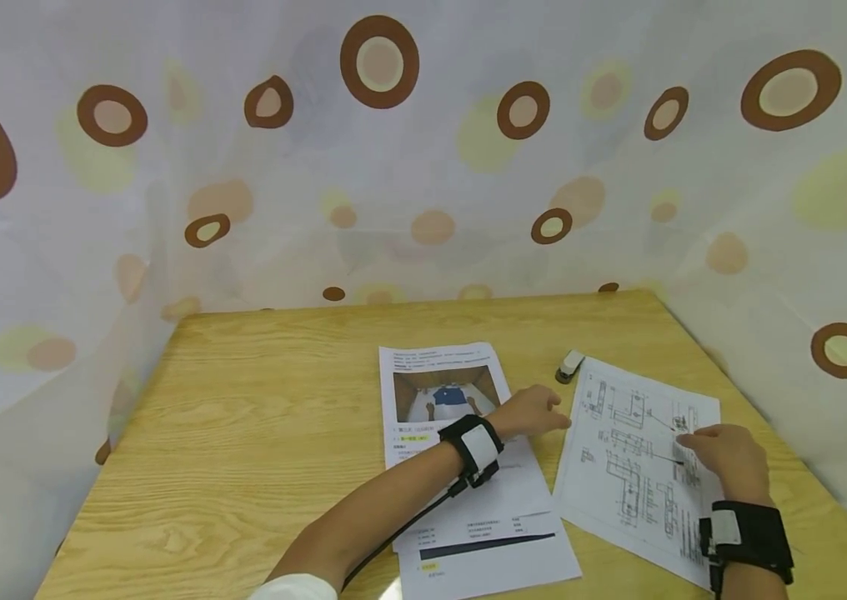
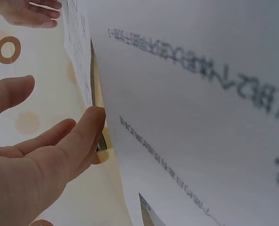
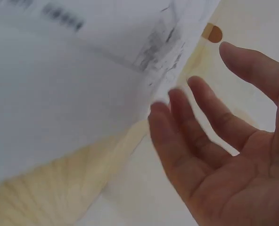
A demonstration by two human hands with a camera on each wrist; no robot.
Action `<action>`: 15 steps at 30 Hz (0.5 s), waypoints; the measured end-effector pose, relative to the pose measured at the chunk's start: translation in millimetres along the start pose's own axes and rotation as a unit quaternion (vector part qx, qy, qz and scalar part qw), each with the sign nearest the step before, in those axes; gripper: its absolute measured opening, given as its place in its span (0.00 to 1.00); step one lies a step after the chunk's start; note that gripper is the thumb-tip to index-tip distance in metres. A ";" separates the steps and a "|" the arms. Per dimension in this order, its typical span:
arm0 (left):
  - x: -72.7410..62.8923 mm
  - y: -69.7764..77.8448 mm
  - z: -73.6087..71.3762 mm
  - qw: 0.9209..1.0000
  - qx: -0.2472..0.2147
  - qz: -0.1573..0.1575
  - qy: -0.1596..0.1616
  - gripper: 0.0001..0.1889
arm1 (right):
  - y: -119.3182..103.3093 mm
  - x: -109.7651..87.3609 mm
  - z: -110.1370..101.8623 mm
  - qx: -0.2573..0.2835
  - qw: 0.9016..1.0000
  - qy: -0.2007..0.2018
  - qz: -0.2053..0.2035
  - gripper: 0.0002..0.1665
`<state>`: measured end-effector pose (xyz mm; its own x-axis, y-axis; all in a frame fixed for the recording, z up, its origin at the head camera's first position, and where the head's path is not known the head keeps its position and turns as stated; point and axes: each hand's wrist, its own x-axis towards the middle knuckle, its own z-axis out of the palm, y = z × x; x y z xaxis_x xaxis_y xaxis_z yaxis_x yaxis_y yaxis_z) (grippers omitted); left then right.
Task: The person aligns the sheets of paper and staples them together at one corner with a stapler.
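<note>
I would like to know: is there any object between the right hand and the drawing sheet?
Nothing visible stands between them. In the head view, the right hand is over the right side of the drawing sheet, and the small object lies away from the hand, by the sheet's far left corner.

Papers (image 1: 483,500) from above and wrist-close

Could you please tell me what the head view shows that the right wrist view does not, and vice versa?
Only the head view: the left hand, the photo sheet and a small white-and-dark object.
Only the right wrist view: the palm side of the right hand.
Both: that hand, the drawing sheet, the wooden tabletop and the patterned backdrop.
</note>
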<state>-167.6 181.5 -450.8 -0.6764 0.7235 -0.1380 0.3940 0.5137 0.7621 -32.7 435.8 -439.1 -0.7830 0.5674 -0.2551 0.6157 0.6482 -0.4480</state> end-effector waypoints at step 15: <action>6.9 11.7 16.1 0.999 -0.026 0.008 -0.023 0.27 | 9.8 -8.7 2.5 -0.034 0.996 0.039 0.075 0.31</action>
<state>-157.7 199.9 -453.0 -0.6405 0.7526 -0.1527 0.3707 0.4771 0.7968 -20.1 436.0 -443.4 -0.6742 0.6963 -0.2462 0.7317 0.5845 -0.3507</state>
